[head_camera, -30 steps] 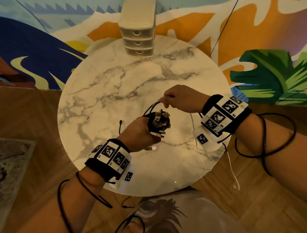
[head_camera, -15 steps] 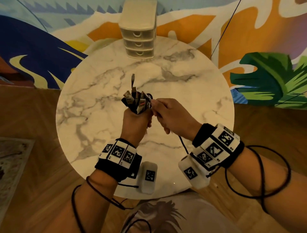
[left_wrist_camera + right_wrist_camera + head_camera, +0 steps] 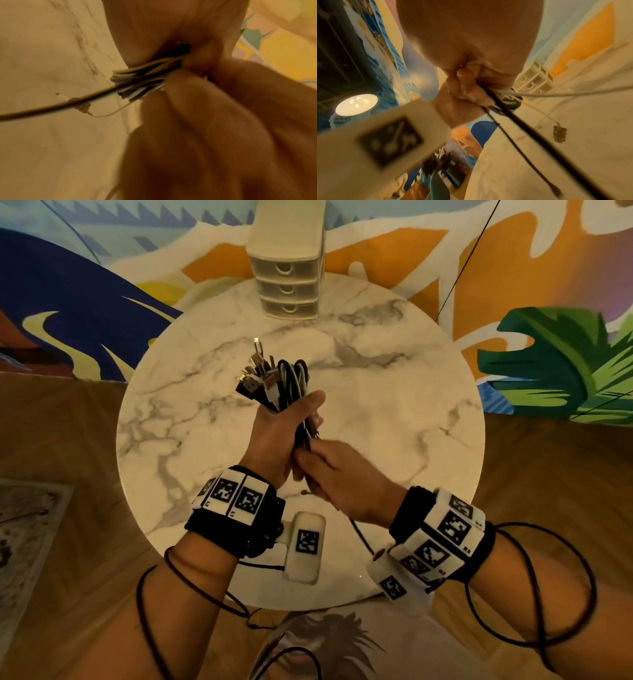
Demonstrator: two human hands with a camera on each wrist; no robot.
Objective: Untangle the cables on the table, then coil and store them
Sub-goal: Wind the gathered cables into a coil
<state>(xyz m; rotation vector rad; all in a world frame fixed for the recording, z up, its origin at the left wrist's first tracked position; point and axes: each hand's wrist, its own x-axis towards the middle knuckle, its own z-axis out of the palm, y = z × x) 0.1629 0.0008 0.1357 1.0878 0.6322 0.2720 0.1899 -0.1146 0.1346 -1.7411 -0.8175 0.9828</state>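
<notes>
Cable bundle [image 3: 279, 383]: black and white cables gathered into one upright bunch, held above the middle of the marble table [image 3: 394, 412]; metal plug ends fan out at the top, looped strands beside them.
Left hand [image 3: 274, 436]: fist wrapped around the bunch's lower part, thumb up along the cables; the left wrist view shows the strands [image 3: 144, 78] emerging below the curled fingers.
Right hand [image 3: 337, 474]: just beside and below the left hand, touching it, fingers pinching the strands that leave the bunch's underside.
Trailing black cable [image 3: 530, 136]: runs from the right hand's grip down across the tabletop.
Trailing white cable [image 3: 556, 94]: leaves the same grip sideways.
Drawer unit [image 3: 287, 265]: small cream three-drawer cabinet at the table's far edge, drawers closed.
Surroundings: wooden floor [image 3: 68, 440]; painted mural wall [image 3: 85, 285] behind.
</notes>
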